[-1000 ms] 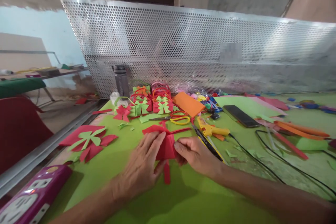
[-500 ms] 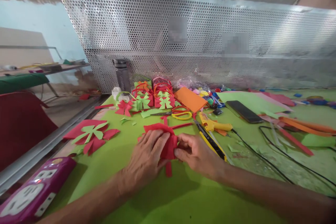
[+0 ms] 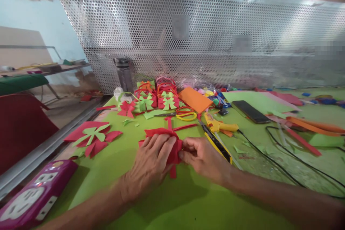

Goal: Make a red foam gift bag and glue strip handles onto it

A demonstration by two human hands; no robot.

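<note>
In the middle of the green tabletop, a folded piece of red felt (image 3: 175,152) lies over a thin red strip (image 3: 173,172) that shows above and below it. My left hand (image 3: 156,152) rests on the felt from the left, fingers bent over it and holding it down. At its right edge, my right hand (image 3: 198,154) pinches the felt between thumb and fingers. Another red strip (image 3: 185,127) sticks out just beyond. Part of the felt is hidden under my left hand.
A yellow-black utility knife (image 3: 218,145), a yellow glue gun (image 3: 219,124) with its cord, and scissors (image 3: 185,116) lie close by. Small felt bags with bows (image 3: 168,100), a bottle (image 3: 124,75) and an orange sheet (image 3: 196,100) stand behind. A purple power strip (image 3: 40,190) sits front left.
The view has shifted slightly. The red felt lies a little more spread towards the left under my left hand; both hands keep their hold.
</note>
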